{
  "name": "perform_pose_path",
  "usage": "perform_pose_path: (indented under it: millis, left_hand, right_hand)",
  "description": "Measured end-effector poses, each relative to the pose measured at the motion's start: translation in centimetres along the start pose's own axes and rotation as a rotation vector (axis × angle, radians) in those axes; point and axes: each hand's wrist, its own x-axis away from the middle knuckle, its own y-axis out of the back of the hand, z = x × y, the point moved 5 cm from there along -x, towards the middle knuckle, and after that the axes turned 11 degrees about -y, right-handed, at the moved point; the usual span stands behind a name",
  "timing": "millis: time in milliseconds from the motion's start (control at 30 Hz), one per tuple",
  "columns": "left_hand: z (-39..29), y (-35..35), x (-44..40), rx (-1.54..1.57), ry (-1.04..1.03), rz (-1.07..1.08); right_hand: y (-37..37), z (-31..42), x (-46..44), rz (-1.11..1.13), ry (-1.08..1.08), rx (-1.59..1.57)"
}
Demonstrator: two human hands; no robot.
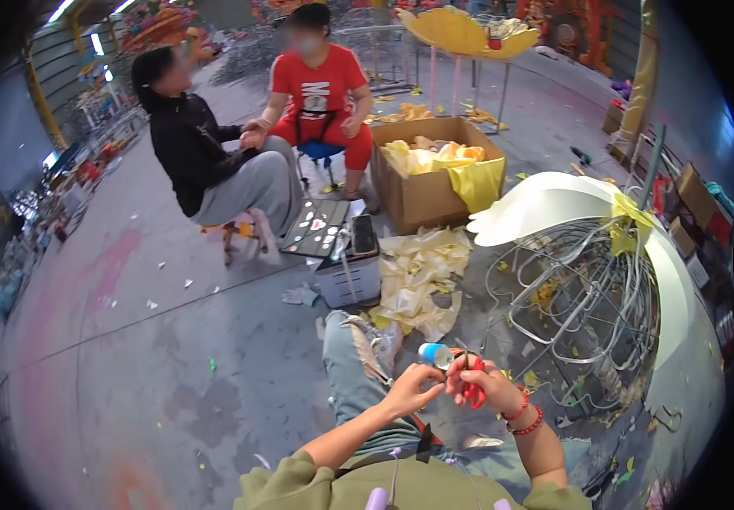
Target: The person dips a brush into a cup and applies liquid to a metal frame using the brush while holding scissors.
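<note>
Set in a cluttered workshop, on a grey floor [248, 348] stained pink in places and strewn with scraps. Clamped on red scissors [476, 393] with the fingers of the right hand [496, 388], above the lap. Bent just beside them with the fingers of the left hand [413, 391]; cannot tell whether gripping anything. Just beyond, a blue-and-white cylinder [435, 354]; cannot tell whether touched. Ahead, a crate [354, 286], yellow sheeting [418, 285] and a carton [418, 202]. To the right, tangled wire [575, 297], in the way on that side. Farther off, two seated people [320, 89].
</note>
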Motion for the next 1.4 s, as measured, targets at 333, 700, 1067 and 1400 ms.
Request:
perform_pose_path:
  millis: [333,700,1067,1400]
  left_hand:
    - [1.9,-2.0,0.3,0.23,0.047,0.023]
    - [2.2,-2.4,-0.6,0.612,0.295,-0.115]
    - [1.5,-4.3,-1.5,0.651,0.262,-0.152]
    - [0.1,-3.1,-2.9,0.58,0.277,-0.16]
  right_hand:
    - [-0.6,2.1,0.8,-0.031,0.048,0.039]
    - [-0.7,-1.3,3.2,-0.725,0.264,0.6]
    - [-0.2,-5.0,0.5,-0.808,0.341,0.742]
    - [6.3,-1.5,6.7,-0.878,0.367,0.206]
